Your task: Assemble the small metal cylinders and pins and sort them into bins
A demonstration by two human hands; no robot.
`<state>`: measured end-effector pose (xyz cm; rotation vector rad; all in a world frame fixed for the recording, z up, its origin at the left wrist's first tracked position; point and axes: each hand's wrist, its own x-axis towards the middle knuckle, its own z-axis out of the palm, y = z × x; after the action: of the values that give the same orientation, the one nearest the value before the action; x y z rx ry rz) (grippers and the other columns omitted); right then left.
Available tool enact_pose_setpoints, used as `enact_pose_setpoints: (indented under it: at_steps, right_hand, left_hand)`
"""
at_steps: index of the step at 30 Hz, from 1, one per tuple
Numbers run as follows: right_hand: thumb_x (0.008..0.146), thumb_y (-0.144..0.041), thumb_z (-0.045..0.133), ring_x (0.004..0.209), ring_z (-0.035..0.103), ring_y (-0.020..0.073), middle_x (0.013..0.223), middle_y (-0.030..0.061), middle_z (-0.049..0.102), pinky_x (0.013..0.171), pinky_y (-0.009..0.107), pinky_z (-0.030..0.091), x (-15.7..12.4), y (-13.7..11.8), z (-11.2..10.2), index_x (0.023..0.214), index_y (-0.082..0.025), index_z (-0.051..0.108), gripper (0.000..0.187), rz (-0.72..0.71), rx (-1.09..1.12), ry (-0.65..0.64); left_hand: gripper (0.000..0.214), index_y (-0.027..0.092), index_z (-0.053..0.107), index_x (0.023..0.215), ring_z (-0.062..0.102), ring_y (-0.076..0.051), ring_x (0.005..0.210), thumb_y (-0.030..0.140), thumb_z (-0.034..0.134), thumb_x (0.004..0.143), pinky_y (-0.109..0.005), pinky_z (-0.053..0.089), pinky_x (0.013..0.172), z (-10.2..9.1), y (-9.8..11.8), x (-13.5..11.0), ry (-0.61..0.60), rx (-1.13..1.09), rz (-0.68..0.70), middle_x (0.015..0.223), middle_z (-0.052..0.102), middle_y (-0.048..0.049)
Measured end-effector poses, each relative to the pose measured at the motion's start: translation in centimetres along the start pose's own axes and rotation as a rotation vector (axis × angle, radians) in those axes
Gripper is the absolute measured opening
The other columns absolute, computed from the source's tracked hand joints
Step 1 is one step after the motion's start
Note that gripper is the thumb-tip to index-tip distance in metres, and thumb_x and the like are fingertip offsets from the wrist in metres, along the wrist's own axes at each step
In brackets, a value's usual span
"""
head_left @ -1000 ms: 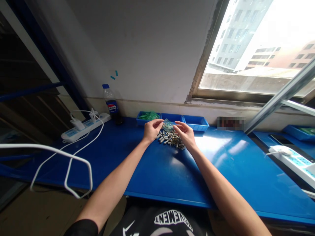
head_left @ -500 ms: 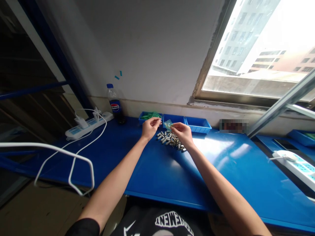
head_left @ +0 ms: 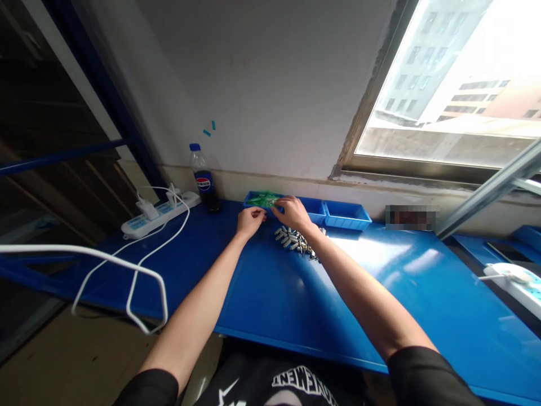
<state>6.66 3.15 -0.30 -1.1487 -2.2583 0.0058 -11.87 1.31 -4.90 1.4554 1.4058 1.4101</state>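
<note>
Table: blue
Bags: green, just beside right hand
Right grip: cannot tell
Left hand: fingertips together

Your table is smooth and glossy, with bright reflections. In front of you, the small parts look like shiny metal, the green bags thin, crinkled plastic, the bins smooth plastic. Your shirt is matt cloth; the wall behind looks matt.

1 head view, forward and down
</note>
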Motion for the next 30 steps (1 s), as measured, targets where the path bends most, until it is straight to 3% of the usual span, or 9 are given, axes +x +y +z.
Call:
enact_pose_setpoints:
  at_steps: [5, 10, 15, 20, 25, 30]
  right_hand:
    - [0.103, -0.05, 0.052, 0.131, 0.048, 0.0354, 0.13, 0.011, 0.071, 0.105, 0.048, 0.038, -1.1, -0.5, -0.1, 0.118, -0.023, 0.078, 0.04, -0.043, -0.076, -0.017]
    - [0.101, -0.047, 0.055, 0.124, 0.05, 0.0337, 0.122, 0.0125, 0.07, 0.101, 0.047, 0.042, -1.1, -1.0, 0.3, 0.108, -0.024, 0.08, 0.035, 0.089, -0.022, -0.014]
    - [0.099, -0.031, 0.057, 0.119, 0.054, 0.0304, 0.115, 0.0111, 0.072, 0.101, 0.044, 0.044, -2.8, -1.3, -1.0, 0.103, -0.023, 0.08, 0.025, 0.077, 0.098, 0.189]
    - [0.097, -0.029, 0.055, 0.107, 0.062, 0.0291, 0.103, 0.0092, 0.076, 0.098, 0.044, 0.049, -7.3, -0.8, -3.4, 0.098, -0.024, 0.079, 0.024, 0.079, 0.254, 0.32]
    - [0.095, -0.033, 0.058, 0.098, 0.065, 0.0273, 0.096, 0.0071, 0.077, 0.093, 0.043, 0.051, -11.1, 1.5, -4.7, 0.095, -0.025, 0.077, 0.021, 0.185, 0.316, 0.459]
    - [0.096, -0.039, 0.056, 0.097, 0.067, 0.0268, 0.096, 0.0083, 0.077, 0.089, 0.042, 0.052, -12.1, 3.7, -4.5, 0.094, -0.024, 0.077, 0.026, 0.321, 0.346, 0.538]
  left_hand:
    - [0.007, 0.019, 0.077, 0.08, 0.073, -0.02, 0.07, 0.018, 0.07, 0.082, -0.028, 0.057, 0.075, 0.2, 0.1, -0.4, -0.025, 0.08, 0.06, 0.074, 0.076, -0.006]
    - [0.007, 0.02, 0.078, 0.08, 0.073, -0.021, 0.072, 0.016, 0.072, 0.079, -0.029, 0.057, 0.078, 0.1, 0.2, -0.6, -0.064, 0.128, 0.103, 0.075, 0.077, -0.0057]
    - [0.014, 0.021, 0.081, 0.088, 0.073, -0.022, 0.075, 0.026, 0.069, 0.083, -0.028, 0.056, 0.075, -0.3, 1.3, -1.1, -0.246, 0.255, 0.257, 0.082, 0.078, -0.0064]
    - [0.021, 0.023, 0.083, 0.094, 0.07, -0.02, 0.072, 0.033, 0.075, 0.078, -0.025, 0.053, 0.068, 0.0, 2.6, -1.9, -0.475, 0.381, 0.369, 0.08, 0.078, -0.0051]
    - [0.02, 0.023, 0.083, 0.09, 0.067, -0.019, 0.067, 0.034, 0.077, 0.074, -0.025, 0.05, 0.064, 0.4, 3.0, -2.1, -0.504, 0.439, 0.374, 0.077, 0.076, -0.0051]
    - [0.018, 0.021, 0.082, 0.088, 0.068, -0.019, 0.067, 0.032, 0.073, 0.077, -0.025, 0.05, 0.063, 0.2, 3.1, -1.9, -0.481, 0.46, 0.379, 0.075, 0.076, -0.0064]
